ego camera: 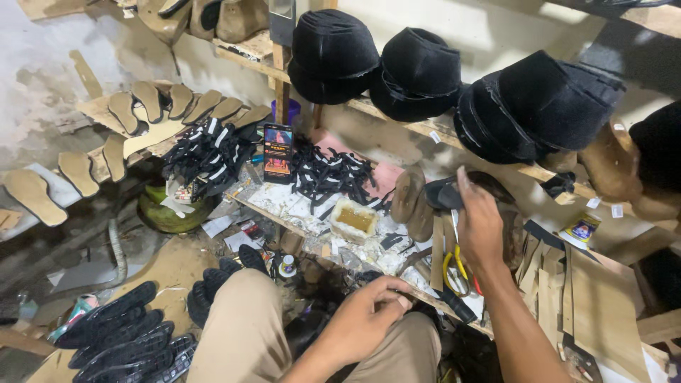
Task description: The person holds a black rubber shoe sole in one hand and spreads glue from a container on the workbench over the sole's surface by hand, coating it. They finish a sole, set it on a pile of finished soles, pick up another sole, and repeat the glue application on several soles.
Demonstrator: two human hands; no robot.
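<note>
While the left hand (pixel 369 312) is pinched shut on a small dark piece over the lap, a black sandal (pixel 443 193) is gripped by the right hand (pixel 479 223) above the surface (pixel 298 206), within reach of the straps (pixel 330 177).

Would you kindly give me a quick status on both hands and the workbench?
Left hand low over the lap, fingers pinched together; contents unclear. Right hand reaching to a black sandal piece on the bench. Yellow-handled pliers lying just beneath the right wrist.

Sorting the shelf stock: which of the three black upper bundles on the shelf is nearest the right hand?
The rightmost black bundle, directly above the right hand; the other two sit further left.
</note>
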